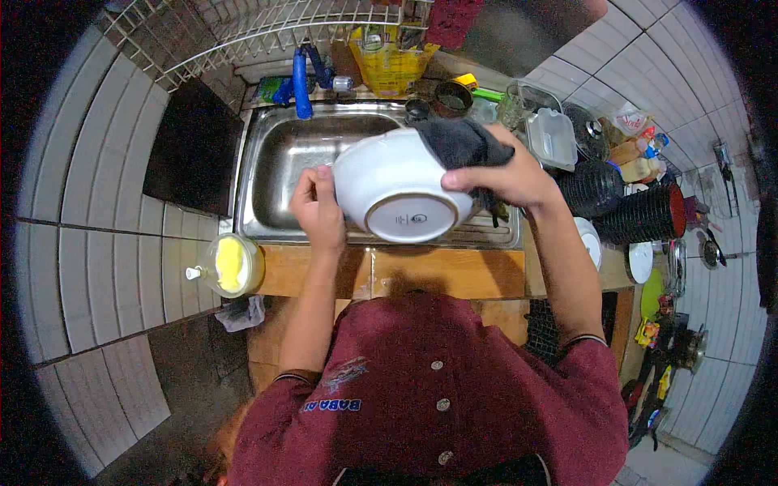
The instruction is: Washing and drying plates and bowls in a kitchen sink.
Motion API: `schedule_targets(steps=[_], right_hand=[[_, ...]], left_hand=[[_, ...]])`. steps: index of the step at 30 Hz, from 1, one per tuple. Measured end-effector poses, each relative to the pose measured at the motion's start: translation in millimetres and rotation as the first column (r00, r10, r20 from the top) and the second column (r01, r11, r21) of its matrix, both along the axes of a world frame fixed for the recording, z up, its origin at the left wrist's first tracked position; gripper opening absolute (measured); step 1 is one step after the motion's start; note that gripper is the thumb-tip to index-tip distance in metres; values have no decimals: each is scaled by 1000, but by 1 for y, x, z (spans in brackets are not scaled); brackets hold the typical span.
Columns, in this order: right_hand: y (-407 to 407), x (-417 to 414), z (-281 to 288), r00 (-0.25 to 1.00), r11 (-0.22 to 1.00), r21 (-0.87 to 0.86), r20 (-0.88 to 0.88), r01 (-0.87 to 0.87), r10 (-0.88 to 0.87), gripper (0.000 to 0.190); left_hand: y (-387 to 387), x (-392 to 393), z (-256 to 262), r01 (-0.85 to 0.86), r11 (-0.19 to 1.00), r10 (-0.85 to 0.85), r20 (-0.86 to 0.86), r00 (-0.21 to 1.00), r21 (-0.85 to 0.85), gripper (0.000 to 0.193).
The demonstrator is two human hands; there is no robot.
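Observation:
A large white ceramic bowl (389, 176) is held tilted above the stainless steel sink (285, 152), its underside and foot ring facing me. My left hand (319, 203) grips the bowl's left rim. My right hand (513, 173) holds a dark cloth (462, 143) against the bowl's right side, its thumb on the white outer wall. The cloth hangs partly behind the bowl. Most of my right fingers are hidden by the cloth and bowl. The blue-wrapped faucet (301, 85) stands at the back of the sink.
A round container with a yellow sponge (230, 264) stands left on the tiled counter edge (450, 272). At right are a clear plastic container (552, 140), stacked black ribbed dishes (644, 212) and white plates (640, 261). A wire rack (273, 30) hangs above; a yellow bag (386, 64) stands behind.

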State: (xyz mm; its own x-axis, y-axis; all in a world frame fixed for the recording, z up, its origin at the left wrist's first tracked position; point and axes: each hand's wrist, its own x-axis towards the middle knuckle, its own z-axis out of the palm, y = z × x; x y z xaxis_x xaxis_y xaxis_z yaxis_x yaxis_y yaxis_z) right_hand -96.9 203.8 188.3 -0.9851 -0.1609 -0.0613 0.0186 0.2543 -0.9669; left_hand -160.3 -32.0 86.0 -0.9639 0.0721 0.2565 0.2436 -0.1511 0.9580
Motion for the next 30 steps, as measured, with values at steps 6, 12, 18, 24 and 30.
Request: schedule_targets(steps=[6,12,18,24,30], right_hand=[[-44,43,-24,632,613,722,-646,321,428,34],[-46,66,-58,737,814,561,-612,149,287,37],[-21,50,-50,501,428,-429,69,796,-862,40],[-21,-7,-78,574,503,297,-244,812,-782,46],[-97,-1,-97,906,972,194,-422,129,-36,56]], left_hand=[[14,26,20,117,435,-740,280,612,893,56],[1,29,16,208,616,-686,387,616,760,49],[12,39,2,171,632,-643,389,660,756,53],[26,51,-9,227,616,-671,351,653,754,55],[21,46,-14,172,603,-620,322,716,779,54]])
